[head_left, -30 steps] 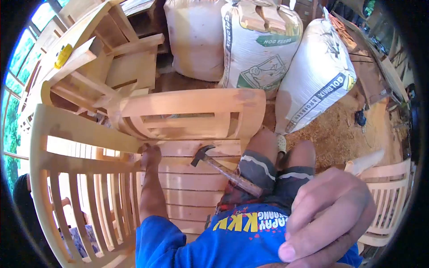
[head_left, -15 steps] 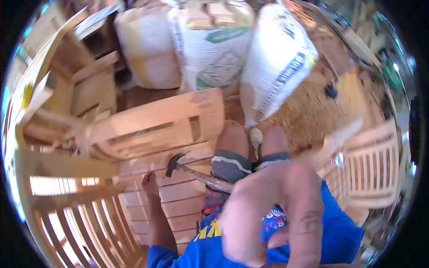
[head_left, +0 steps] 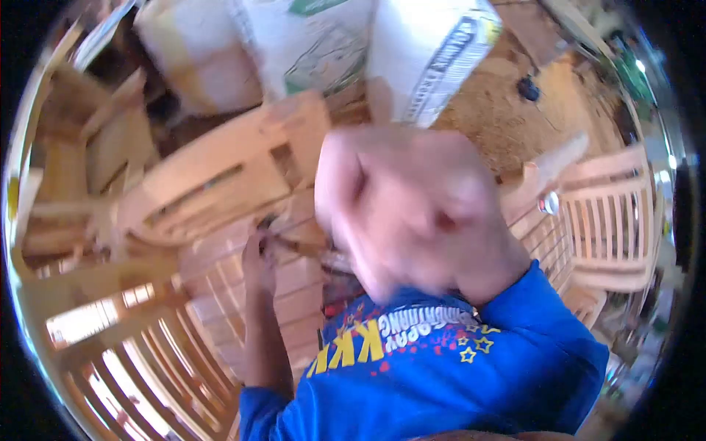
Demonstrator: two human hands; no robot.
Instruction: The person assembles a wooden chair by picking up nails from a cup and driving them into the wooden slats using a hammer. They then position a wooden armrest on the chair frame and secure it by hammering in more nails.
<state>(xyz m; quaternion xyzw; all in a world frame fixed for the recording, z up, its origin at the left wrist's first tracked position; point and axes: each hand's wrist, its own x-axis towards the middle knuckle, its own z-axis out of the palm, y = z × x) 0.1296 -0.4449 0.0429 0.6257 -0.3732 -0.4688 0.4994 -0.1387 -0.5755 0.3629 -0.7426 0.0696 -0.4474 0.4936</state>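
My left hand (head_left: 257, 256) is at the head end of a hammer (head_left: 309, 251), its fingers curled around the dark head, which they partly cover. The hammer's wooden handle runs right, toward my lap, and its far end is hidden. Both lie over a slatted wooden seat (head_left: 220, 270). Close to the camera, my right hand (head_left: 419, 213) is raised in front of my blue shirt (head_left: 441, 367). Motion blurs it; its fingers are curled in, and whatever they may hold does not show. It covers my knees and part of the handle.
A curved wooden board with slots (head_left: 220, 176) lies beyond the seat. White sacks (head_left: 323, 44) stand at the back. A slatted chair (head_left: 607, 220) is on the right, with a small can (head_left: 548, 203) nearby. Sawdust (head_left: 478, 110) covers the floor. Slatted wooden furniture (head_left: 132, 367) stands left.
My left hand has moved right from beside the hammer to its head. My right hand has swung up and forward from near my chest. The camera view has shifted.
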